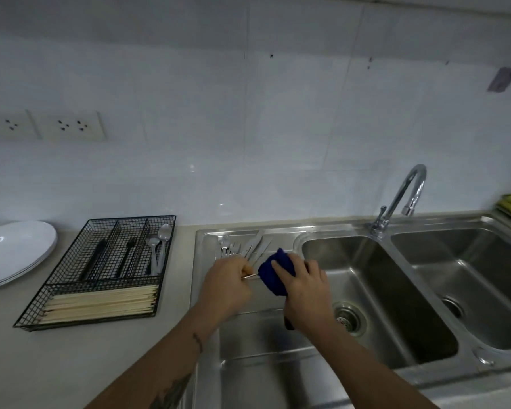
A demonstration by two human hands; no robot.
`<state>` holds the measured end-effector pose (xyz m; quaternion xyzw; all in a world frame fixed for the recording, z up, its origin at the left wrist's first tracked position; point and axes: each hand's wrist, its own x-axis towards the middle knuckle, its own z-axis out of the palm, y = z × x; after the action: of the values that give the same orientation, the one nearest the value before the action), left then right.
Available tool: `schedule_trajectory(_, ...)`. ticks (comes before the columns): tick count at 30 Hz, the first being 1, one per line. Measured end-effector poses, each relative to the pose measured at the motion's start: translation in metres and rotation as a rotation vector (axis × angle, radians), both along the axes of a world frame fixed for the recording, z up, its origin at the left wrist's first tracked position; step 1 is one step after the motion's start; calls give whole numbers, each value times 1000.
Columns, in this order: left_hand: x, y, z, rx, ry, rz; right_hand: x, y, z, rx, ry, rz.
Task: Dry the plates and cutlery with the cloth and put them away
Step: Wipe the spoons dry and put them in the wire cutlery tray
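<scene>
My left hand [229, 283] pinched the thin handle of a shiny metal piece [250, 276] over the sink's drainboard [207, 290]. My right hand [303, 286] squeezed the dark blue cloth [275, 271] around its other end. More cutlery [242, 246] lay at the drainboard's back edge.

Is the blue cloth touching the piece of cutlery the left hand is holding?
Touching. In the head view the blue cloth, gripped by the right hand, wraps the far end of the cutlery piece that the left hand holds.

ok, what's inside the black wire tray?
The black wire tray holds pale chopsticks in the front compartment, dark-handled cutlery in the back-left slots and silver spoons on the right. Their lower ends overlap, so no count.
</scene>
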<state>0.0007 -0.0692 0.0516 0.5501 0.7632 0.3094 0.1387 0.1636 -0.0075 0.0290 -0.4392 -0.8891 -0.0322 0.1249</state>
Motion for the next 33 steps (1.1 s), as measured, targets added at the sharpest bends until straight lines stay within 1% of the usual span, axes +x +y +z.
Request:
schedule_trajectory(2, 2, -7, 2, -13, 25, -4, 6, 1, 8, 1, 23, -79)
schedule_trajectory(3, 4, -9, 4, -9, 24, -9, 6, 0, 12, 10, 21, -85)
schedule_trajectory(7, 6, -9, 11, 56, -9, -40, 5, -15, 13, 68, -63, 49)
schedule_trajectory(12, 10, -18, 9, 57, 55, -65, 8, -20, 11, 24, 7, -58)
schedule_trajectory(14, 10, -20, 9, 86, 26, -67, 5, -27, 12, 36, 1, 6)
schedule_trajectory(16, 7, -22, 12, 85, 44, -75, 6, -30, 9, 33, -7, 62)
schedule_trajectory(18, 4, -26, 11, 54, 77, -78, 12, -24, 6, -5, 43, 19)
schedule_trajectory(21, -2, -34, 5, 2, 84, -62, 20, -17, 3, -49, 173, -67)
schedule_trajectory(24, -6, -36, 4, -23, 103, -48, 16, -17, 8, -40, 330, -80)
schedule_trajectory(26, -4, -34, 7, -17, 90, -61, 5, -25, 15, -25, 384, -58)
schedule_trajectory(28, -2, -31, 14, -41, 18, -74, -5, -35, 15, -23, 364, 10)
schedule_trajectory(30, -5, -27, 20, -93, -140, -57, -7, -40, 7, -29, 286, 87)
schedule_trajectory(31, -7, -27, 22, -123, -239, -32, -4, -40, 3, -33, 268, 89)
schedule_trajectory(33, -9, -32, 22, -162, -402, 28, 2, -37, 0, -45, 282, 22)
